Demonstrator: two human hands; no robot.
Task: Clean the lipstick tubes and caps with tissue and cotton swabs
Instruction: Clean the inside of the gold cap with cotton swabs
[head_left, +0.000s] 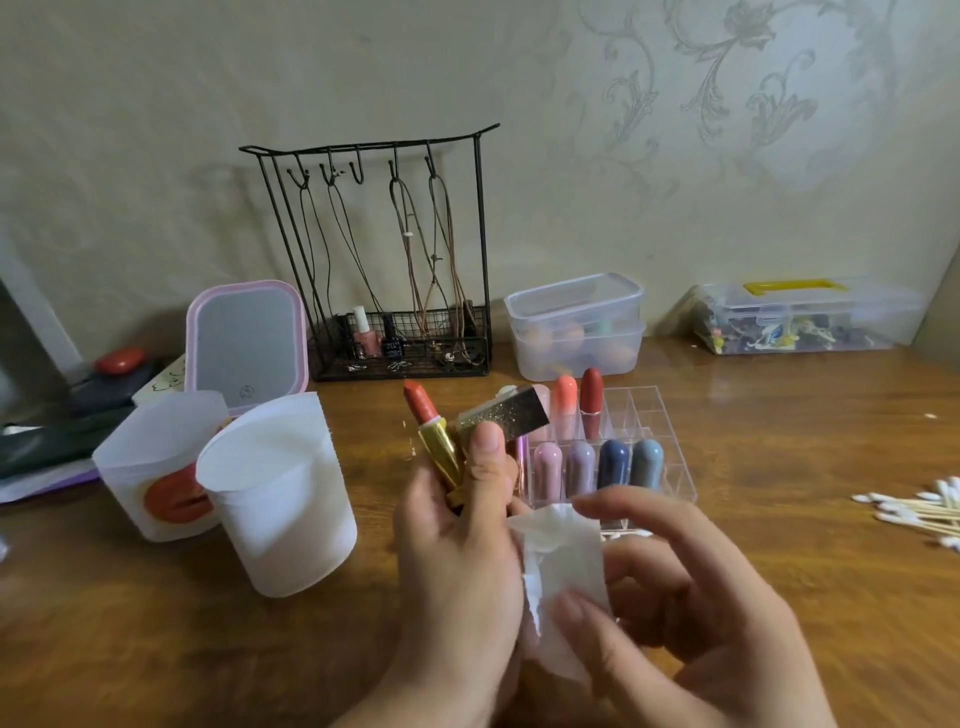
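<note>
Held above the wooden worktop (156, 649) near its front edge: an uncapped lipstick (434, 441), gold faceted metal tube, coral-red bullet with slanted tip, tilted up and to the left. Gripped together with a glittery gold-black square cap (506, 413) by the left hand (460, 545), fingers curled round both, thumb pressing the cap. Pinched in the right hand (691, 613): a thin, crumpled white tissue (563, 566), just beside the left palm, somewhat motion-blurred.

Just behind the hands, a clear acrylic organizer (649, 415) with a grid of square cells; standing in it, rounded matte lipsticks in pink, lilac, navy and grey-blue, plus an orange and a dark red one in the back row. At far right, a loose heap of wooden-stemmed cotton swabs (919, 512).

To the left, two frosted translucent plastic cups (280, 499), the farther one showing an orange-red lip-shaped item through its wall. Behind them a pink-framed mirror (247, 338) with a small round logo, unreadable. Against the patterned wall, a black wire rack (384, 260) with hooks carrying cord necklaces, nail-polish bottles in its basket, labels illegible. Further right, two stacked clear lidded tubs (574, 325) and a clear case with a yellow handle (800, 317).
</note>
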